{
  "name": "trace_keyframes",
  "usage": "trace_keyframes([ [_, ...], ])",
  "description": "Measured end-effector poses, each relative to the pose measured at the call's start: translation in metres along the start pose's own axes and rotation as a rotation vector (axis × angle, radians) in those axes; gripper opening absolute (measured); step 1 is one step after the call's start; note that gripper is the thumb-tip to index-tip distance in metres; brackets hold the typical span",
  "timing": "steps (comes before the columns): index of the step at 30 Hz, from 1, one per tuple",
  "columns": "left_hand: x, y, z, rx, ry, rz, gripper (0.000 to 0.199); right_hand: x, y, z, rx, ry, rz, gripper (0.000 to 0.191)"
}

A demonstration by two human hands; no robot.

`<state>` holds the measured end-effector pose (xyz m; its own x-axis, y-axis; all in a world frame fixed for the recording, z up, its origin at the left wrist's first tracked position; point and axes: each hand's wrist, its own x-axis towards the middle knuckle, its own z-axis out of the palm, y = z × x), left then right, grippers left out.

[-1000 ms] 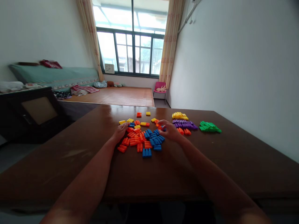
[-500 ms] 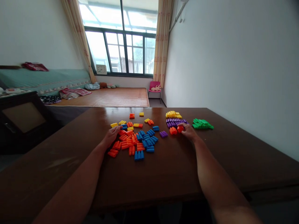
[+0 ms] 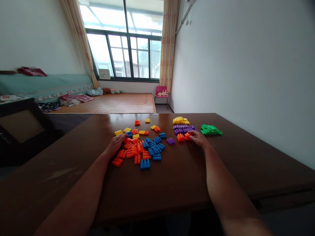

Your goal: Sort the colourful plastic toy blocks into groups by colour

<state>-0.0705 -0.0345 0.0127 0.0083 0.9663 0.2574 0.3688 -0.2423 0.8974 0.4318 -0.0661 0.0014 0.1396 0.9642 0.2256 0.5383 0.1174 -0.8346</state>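
Note:
My right hand (image 3: 198,138) pinches an orange plastic block (image 3: 187,136) of joined, bullet-shaped tubes, level with the tabletop. Just left of it sits a similar orange block (image 3: 180,137). Behind these lie purple blocks (image 3: 183,128) in a row, and yellow blocks (image 3: 181,120) farther back. At the left edge of a mixed pile, my left hand (image 3: 116,145) has its fingers together against the orange blocks (image 3: 133,151); whatever is between them is hidden. Blue blocks (image 3: 155,149) make up the pile's right side. One purple block (image 3: 170,141) lies between pile and rows.
A green block stack (image 3: 211,129) stands right of my right hand. Loose yellow and orange blocks (image 3: 155,128) are scattered behind the pile. All rest on a dark brown table (image 3: 172,183). Beyond it are a bed (image 3: 123,102) and a pink chair (image 3: 161,91).
My right hand has lowered the orange block slightly and turned it, so that it lies beside the other orange one. My left hand stays at the pile's edge. The view has shifted slightly.

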Motion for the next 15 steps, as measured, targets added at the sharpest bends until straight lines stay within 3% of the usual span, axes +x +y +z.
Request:
trace_keyframes([
  [4, -0.0001, -0.0008, -0.0004, 0.003, -0.014, 0.004, 0.065, -0.0018, -0.0032, 0.0033, -0.007, -0.053, -0.011, 0.028],
  [15, -0.0042, 0.0081, -0.0004, 0.027, -0.008, 0.007, 0.063, -0.0035, -0.0067, 0.0057, -0.100, -0.001, -0.037, 0.028],
])
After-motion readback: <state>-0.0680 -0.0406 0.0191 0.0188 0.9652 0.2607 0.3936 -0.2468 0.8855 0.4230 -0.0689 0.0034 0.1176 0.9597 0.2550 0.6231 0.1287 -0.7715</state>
